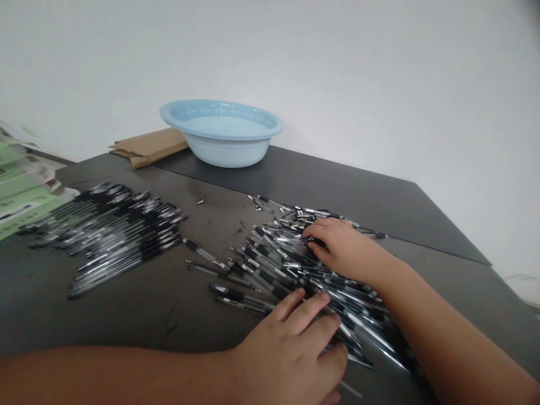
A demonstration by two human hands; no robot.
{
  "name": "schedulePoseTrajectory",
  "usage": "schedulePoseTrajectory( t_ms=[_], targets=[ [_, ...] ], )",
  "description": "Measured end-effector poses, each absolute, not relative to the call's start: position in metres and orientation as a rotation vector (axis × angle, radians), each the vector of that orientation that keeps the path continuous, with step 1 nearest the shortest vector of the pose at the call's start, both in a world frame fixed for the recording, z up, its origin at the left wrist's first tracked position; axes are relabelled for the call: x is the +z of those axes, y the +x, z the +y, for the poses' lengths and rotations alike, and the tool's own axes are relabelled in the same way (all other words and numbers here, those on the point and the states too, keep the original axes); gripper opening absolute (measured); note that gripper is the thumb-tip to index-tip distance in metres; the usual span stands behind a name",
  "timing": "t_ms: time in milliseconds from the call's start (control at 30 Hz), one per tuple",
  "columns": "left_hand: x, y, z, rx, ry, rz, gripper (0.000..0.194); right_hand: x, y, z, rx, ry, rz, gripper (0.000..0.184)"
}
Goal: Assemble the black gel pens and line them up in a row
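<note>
Resting over near side of loose pen heap (274,273): left hand (291,351), fingers slightly spread. Right hand (343,247) on heap's far side, fingers bent; cannot tell whether pinching pen. Left of heap, roughly aligned pen group (126,230), then green boxes (25,197). Behind, blue basin (230,152) beside brown packet (154,146) on dark table (169,320).

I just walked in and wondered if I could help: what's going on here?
Someone is handling a loose heap of pens on a dark table. The left hand is at the heap's near side, the right hand at its far side; any grip is hard to tell. More pens lie in a neater group to the left. A blue basin stands behind.
</note>
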State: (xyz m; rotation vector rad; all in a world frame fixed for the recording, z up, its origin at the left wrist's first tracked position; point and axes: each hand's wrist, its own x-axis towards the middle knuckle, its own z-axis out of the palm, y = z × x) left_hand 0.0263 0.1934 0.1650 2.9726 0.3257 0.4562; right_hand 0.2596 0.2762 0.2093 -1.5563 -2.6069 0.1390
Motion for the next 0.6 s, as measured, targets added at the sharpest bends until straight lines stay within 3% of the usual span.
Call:
schedulePoseTrajectory(
  t_ms=[600],
  targets=[
    [0.166,0.027,0.195,0.474,2.985,0.328,0.041,0.196,0.257,0.286,0.107,-1.702,-2.485,0.030]
  ],
)
